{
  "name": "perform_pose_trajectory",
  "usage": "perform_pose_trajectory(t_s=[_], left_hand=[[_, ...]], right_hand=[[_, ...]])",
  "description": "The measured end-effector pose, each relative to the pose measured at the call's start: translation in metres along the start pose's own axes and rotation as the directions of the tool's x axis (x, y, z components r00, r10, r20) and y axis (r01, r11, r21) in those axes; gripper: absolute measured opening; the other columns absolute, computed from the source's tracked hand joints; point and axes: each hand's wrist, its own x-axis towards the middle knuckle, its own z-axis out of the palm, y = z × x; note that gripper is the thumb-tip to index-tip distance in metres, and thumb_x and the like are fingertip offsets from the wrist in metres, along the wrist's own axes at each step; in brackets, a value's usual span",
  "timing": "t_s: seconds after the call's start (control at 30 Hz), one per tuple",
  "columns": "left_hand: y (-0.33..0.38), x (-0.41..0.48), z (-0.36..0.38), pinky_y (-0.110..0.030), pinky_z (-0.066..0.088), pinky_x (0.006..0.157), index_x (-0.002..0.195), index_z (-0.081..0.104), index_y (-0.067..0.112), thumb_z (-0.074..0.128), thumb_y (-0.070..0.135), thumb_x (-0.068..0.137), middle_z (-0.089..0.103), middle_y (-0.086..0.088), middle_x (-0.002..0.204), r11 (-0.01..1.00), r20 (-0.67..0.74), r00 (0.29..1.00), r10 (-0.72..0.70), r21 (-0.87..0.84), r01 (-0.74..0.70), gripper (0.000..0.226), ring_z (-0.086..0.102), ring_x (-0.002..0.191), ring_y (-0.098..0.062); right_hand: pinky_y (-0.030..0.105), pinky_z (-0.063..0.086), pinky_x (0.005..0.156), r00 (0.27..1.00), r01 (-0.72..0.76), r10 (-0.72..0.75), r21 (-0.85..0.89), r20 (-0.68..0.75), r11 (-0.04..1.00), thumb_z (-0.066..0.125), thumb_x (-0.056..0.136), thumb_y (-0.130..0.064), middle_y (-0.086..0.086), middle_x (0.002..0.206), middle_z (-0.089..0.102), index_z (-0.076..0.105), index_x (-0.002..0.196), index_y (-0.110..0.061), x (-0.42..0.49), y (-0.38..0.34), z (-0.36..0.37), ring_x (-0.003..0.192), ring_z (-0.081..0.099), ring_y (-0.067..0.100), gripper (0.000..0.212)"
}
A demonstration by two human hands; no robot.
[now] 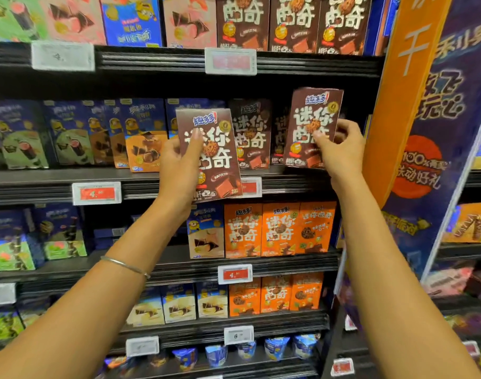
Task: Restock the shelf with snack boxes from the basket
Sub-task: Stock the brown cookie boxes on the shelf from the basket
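My left hand (pixel 179 168) grips a brown cookie box (pixel 214 162) by its left edge, thumb across the front, holding it upright in front of the second shelf (pixel 302 184). My right hand (pixel 340 149) pinches another brown cookie box (pixel 307 124) at its lower right, raised at the shelf's right end. Between the two, more of the same brown boxes (pixel 251 135) stand on that shelf. The basket is out of view.
Blue boxes (pixel 143 132) fill the shelf's left part. Orange cookie boxes (pixel 277 228) stand one shelf below, brown ones (pixel 294 23) one above. Price tags (pixel 97 193) hang on the shelf edges. An orange and purple sign panel (pixel 414 105) juts out at the right.
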Motion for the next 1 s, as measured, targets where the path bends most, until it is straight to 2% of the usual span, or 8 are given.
perform_pose_trajectory(t_s=[0.17,0.27,0.37,0.5,0.73,0.83,0.9,1.0], left_hand=[[0.0,0.001,0.0,-0.024,0.062,0.066,0.132,0.054,0.009,0.059,0.046,0.107,0.074,-0.01,0.123,1.0,0.015,1.0,0.0,0.011,-0.001,0.045,0.079,0.098,-0.018],[-0.002,0.002,0.001,-0.024,0.062,0.065,0.124,0.054,0.014,0.058,0.046,0.107,0.075,-0.009,0.119,1.0,0.029,1.0,0.011,0.005,-0.011,0.036,0.08,0.093,-0.015],[-0.003,0.002,0.004,-0.024,0.062,0.064,0.112,0.054,0.02,0.058,0.047,0.107,0.076,-0.009,0.116,1.0,0.052,0.999,0.015,0.006,-0.015,0.027,0.08,0.09,-0.014],[-0.005,0.001,0.011,-0.027,0.064,0.067,0.12,0.053,0.009,0.057,0.044,0.108,0.074,-0.012,0.118,1.0,0.085,0.996,0.027,0.009,-0.027,0.038,0.08,0.091,-0.016],[-0.011,0.001,0.027,-0.02,0.059,0.062,0.118,0.053,0.01,0.056,0.045,0.108,0.074,-0.003,0.108,1.0,0.138,0.99,0.006,-0.015,-0.004,0.036,0.079,0.085,-0.01],[-0.013,0.001,0.046,-0.021,0.06,0.064,0.124,0.053,0.014,0.057,0.045,0.108,0.074,-0.005,0.114,0.999,0.181,0.983,0.034,-0.034,-0.028,0.034,0.079,0.091,-0.012],[-0.014,0.001,0.065,-0.024,0.062,0.069,0.12,0.053,0.019,0.058,0.043,0.108,0.073,-0.004,0.115,0.996,0.204,0.975,0.087,-0.032,-0.082,0.027,0.079,0.094,-0.013],[-0.014,0.002,0.097,-0.028,0.063,0.08,0.113,0.053,0.022,0.058,0.039,0.108,0.07,0.003,0.109,0.981,0.225,0.956,0.19,0.004,-0.196,0.018,0.074,0.096,-0.008]], right_hand=[[0.023,0.056,0.069,0.999,0.044,-0.041,-0.238,0.017,0.97,0.072,0.091,-0.029,0.0,0.118,0.065,0.055,0.126,-0.022,0.019,0.021,0.015,0.09,0.063,0.002,0.04],[0.037,0.058,0.083,0.998,0.059,-0.05,-0.294,0.036,0.954,0.07,0.092,-0.028,0.002,0.119,0.065,0.058,0.125,-0.019,0.025,0.024,0.025,0.103,0.065,0.016,0.037],[0.031,0.056,0.077,0.996,0.078,-0.06,-0.33,0.064,0.941,0.068,0.094,-0.03,0.002,0.116,0.066,0.059,0.122,-0.017,0.027,0.025,0.032,0.106,0.065,0.019,0.033],[0.047,0.054,0.096,0.996,0.056,-0.028,-0.372,0.079,0.926,0.068,0.093,-0.035,0.005,0.126,0.062,0.057,0.125,-0.019,0.026,0.027,0.038,0.116,0.06,0.023,0.037],[0.039,0.056,0.095,0.998,0.057,-0.062,-0.2,-0.021,0.978,0.067,0.093,-0.044,0.003,0.127,0.06,0.053,0.133,-0.016,-0.005,0.01,0.02,0.115,0.06,0.01,0.051],[0.016,0.057,0.077,0.979,0.114,-0.109,-0.021,0.173,0.993,0.068,0.088,-0.053,-0.01,0.112,0.062,0.056,0.125,-0.023,-0.043,-0.005,0.012,0.097,0.06,-0.01,0.049],[0.016,0.057,0.07,0.931,0.082,-0.08,0.009,0.357,0.997,0.072,0.084,-0.055,-0.012,0.114,0.063,0.053,0.127,-0.029,-0.064,-0.013,0.011,0.096,0.063,-0.009,0.053],[0.022,0.06,0.068,0.937,0.077,-0.094,0.064,0.335,0.995,0.076,0.088,-0.038,-0.009,0.117,0.064,0.047,0.135,-0.023,-0.07,-0.018,0.009,0.096,0.068,-0.002,0.057]])
